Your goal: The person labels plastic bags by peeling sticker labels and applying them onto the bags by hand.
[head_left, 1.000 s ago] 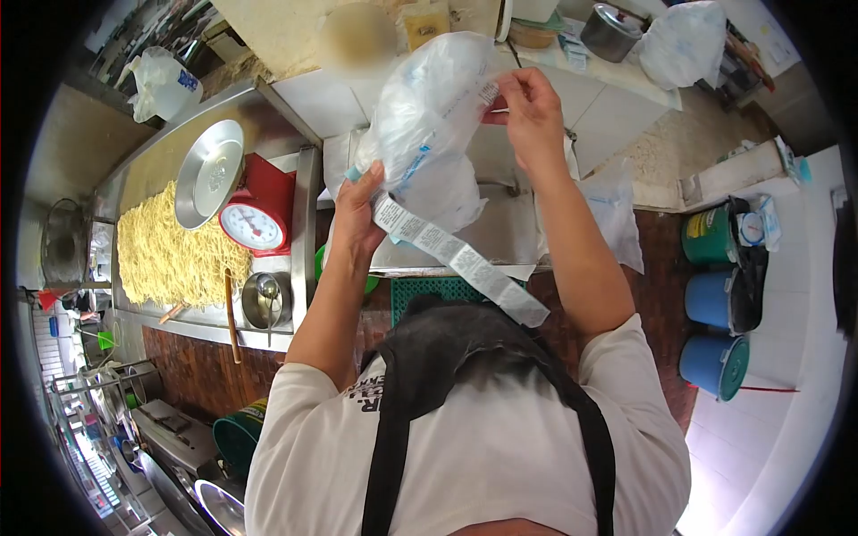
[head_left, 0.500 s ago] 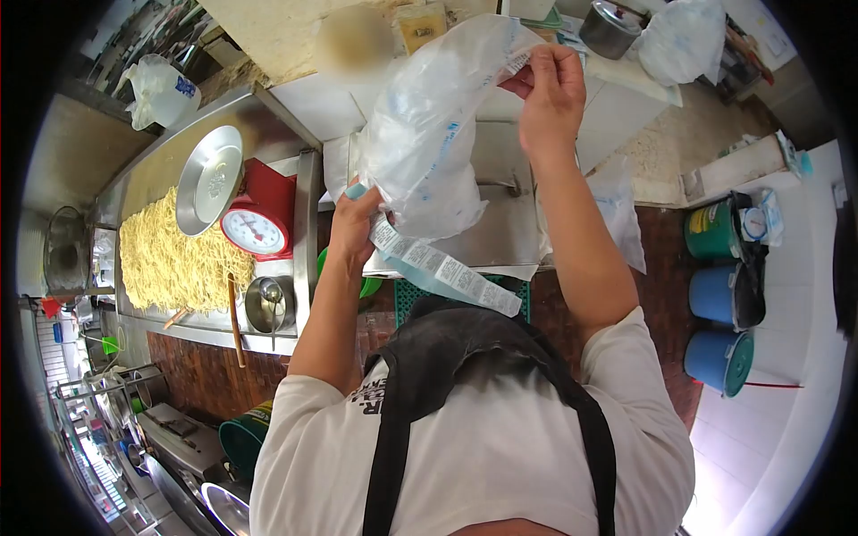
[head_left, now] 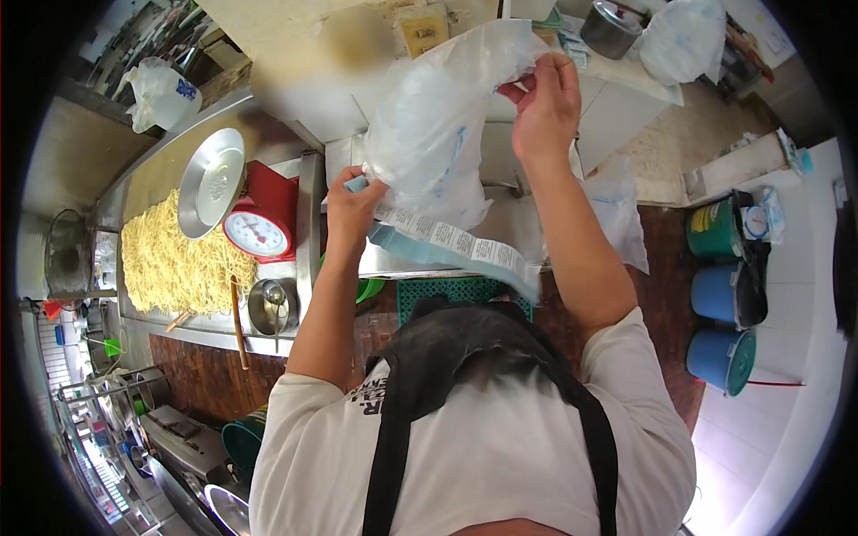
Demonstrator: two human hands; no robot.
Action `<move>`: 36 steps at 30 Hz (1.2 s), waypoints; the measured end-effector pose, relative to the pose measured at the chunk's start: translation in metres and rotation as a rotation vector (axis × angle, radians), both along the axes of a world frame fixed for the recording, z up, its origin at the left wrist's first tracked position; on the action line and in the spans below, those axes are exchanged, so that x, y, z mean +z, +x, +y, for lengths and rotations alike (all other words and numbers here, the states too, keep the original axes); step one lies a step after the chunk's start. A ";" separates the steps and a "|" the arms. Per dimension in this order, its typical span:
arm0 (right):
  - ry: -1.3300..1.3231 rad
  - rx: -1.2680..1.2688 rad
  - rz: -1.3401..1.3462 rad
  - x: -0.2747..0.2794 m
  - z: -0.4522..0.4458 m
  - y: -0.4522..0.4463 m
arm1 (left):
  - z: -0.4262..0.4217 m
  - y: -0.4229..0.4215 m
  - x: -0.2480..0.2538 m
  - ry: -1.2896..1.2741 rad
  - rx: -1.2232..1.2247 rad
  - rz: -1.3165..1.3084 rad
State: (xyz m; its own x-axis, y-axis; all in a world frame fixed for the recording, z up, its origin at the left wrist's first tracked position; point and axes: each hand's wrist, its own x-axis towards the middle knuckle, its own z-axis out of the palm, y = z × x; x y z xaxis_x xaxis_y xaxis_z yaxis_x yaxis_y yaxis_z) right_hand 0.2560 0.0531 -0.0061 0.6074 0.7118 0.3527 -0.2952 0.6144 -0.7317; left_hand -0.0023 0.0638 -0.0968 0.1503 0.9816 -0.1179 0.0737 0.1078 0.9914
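Observation:
A translucent white plastic bag (head_left: 429, 134) with faint blue print is stretched between my two hands. My right hand (head_left: 547, 103), fingers pinched, grips its upper right edge. My left hand (head_left: 355, 204) is closed at the bag's lower left side. From that same hand trails a strip of printed labels (head_left: 456, 239) on pale blue backing, curving to the right below the bag. A bit of pale blue shows between the left fingers. Behind the bag lies a metal work surface (head_left: 384, 261), mostly covered from sight.
At left, a red scale (head_left: 273, 210) with a metal pan (head_left: 212, 183) stands by a heap of yellow noodles (head_left: 170, 255). A small metal pot (head_left: 271, 308) sits near the counter's front edge. Lidded buckets (head_left: 717, 290) line the right wall. A lidded pot (head_left: 610, 29) rests at the back.
The bag hangs flatter and more spread out. My left hand has risen slightly, and my right hand has shifted a little left. The label strip has swung, its free end farther right.

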 end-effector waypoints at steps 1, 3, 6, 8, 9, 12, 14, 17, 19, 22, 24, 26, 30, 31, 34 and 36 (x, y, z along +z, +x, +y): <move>0.055 -0.023 0.030 0.004 -0.001 0.002 | 0.003 0.000 -0.008 -0.001 -0.008 0.001; 0.169 -0.038 0.071 0.018 -0.005 0.009 | 0.003 -0.005 -0.012 0.007 0.003 0.165; 0.244 -0.088 0.034 0.044 -0.023 0.017 | -0.009 -0.010 -0.001 0.205 0.077 0.399; 0.258 -0.140 -0.032 0.050 -0.034 0.017 | -0.006 -0.021 -0.006 0.572 0.168 0.476; 0.299 -0.119 -0.037 0.048 -0.038 0.019 | -0.024 -0.014 0.034 0.450 0.181 0.390; 0.391 -0.213 -0.416 0.046 -0.057 0.017 | -0.049 -0.013 0.065 0.438 0.130 -0.090; 0.439 -0.058 -0.328 0.044 -0.066 0.020 | -0.075 -0.001 0.101 0.257 -0.104 -0.309; 0.428 0.115 -0.146 0.055 -0.091 0.008 | -0.082 0.009 0.099 0.084 -0.354 -0.423; 0.405 0.253 -0.102 0.065 -0.115 0.000 | -0.092 0.021 0.101 -0.058 -0.354 -0.419; 0.397 0.433 -0.004 0.079 -0.153 -0.019 | -0.097 0.032 0.092 -0.212 -0.391 -0.483; 0.376 0.501 -0.021 0.077 -0.169 -0.012 | -0.097 0.038 0.080 -0.288 -0.447 -0.564; 0.358 0.555 -0.074 0.074 -0.181 -0.002 | -0.095 0.042 0.062 -0.353 -0.631 -0.641; -0.524 -0.093 -0.351 0.044 -0.182 0.054 | -0.088 0.073 0.055 -0.419 -0.960 -0.568; -0.945 -0.385 -0.450 0.019 -0.182 0.076 | -0.086 0.086 0.051 -0.397 -1.002 -0.488; -0.356 0.316 -0.139 -0.076 -0.208 0.096 | -0.081 0.129 0.031 -0.364 -1.033 -0.278; -0.334 0.366 0.128 -0.087 -0.225 0.112 | -0.071 0.151 0.027 -0.331 -1.072 -0.183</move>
